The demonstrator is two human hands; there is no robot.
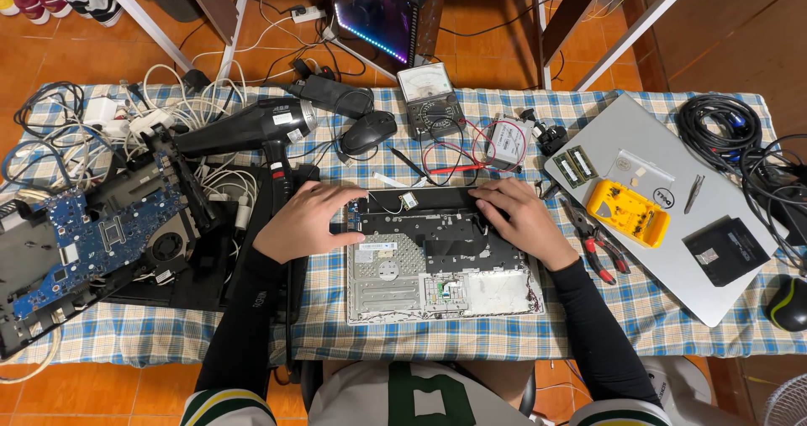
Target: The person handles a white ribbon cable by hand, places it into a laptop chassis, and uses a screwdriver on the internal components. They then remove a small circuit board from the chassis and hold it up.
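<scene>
On the checked cloth, left hand (304, 221) and right hand (519, 218) press flat, fingers spread, gripping nothing, on the laptop chassis (444, 262): likely light, stiff, fragile; hold by edges.

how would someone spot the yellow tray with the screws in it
Start at the closed silver laptop lying at an angle on the right of the checked tablecloth. On its lid, beside two green memory sticks, sits the yellow tray. It is the only bright yellow thing there, with small compartments.
</scene>
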